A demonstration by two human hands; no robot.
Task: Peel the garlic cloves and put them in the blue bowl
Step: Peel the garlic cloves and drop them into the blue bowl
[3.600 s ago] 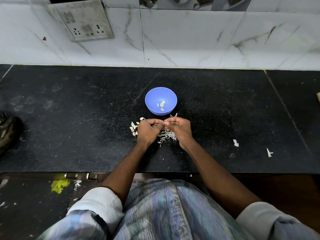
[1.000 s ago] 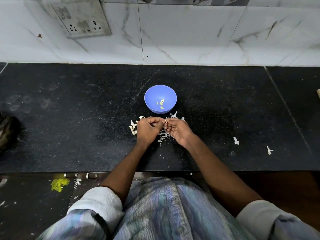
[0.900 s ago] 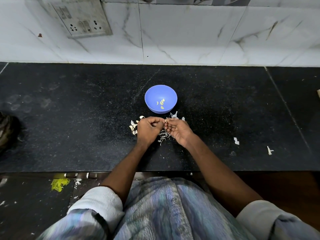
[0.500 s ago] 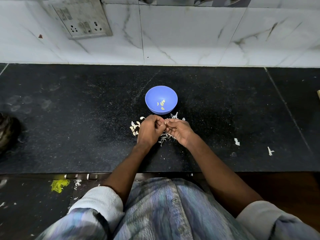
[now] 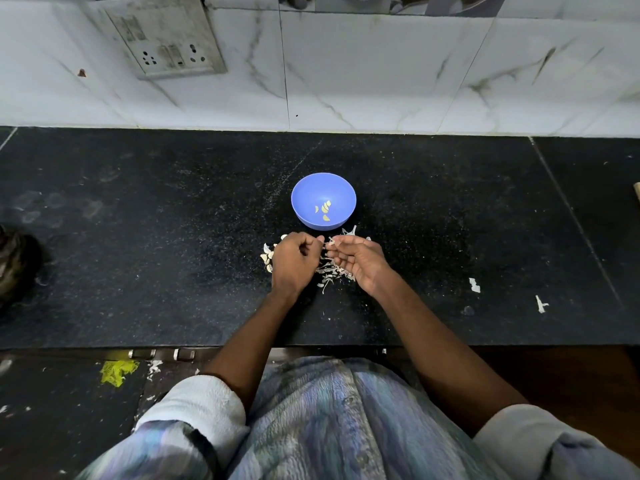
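The blue bowl [image 5: 306, 194] stands on the black counter with several peeled garlic cloves [image 5: 325, 208] in it. Just in front of the bowl, my left hand [image 5: 293, 263] and my right hand [image 5: 360, 261] meet fingertip to fingertip. Between them they pinch a small pale garlic clove [image 5: 329, 242]; the left fingers are curled, the right palm is turned up. Unpeeled cloves [image 5: 267, 258] lie to the left of my left hand. A heap of white peel [image 5: 330, 271] lies under and between the hands.
The black counter [image 5: 138, 237] runs wide to both sides, ending at a white tiled wall with a socket plate [image 5: 162, 39]. A dark object [image 5: 14, 268] sits at the far left edge. Two white peel scraps [image 5: 475, 285] lie to the right.
The hands have stayed in front of the bowl, working on the clove. My right hand has turned its palm more upward and opened a little since a second ago.
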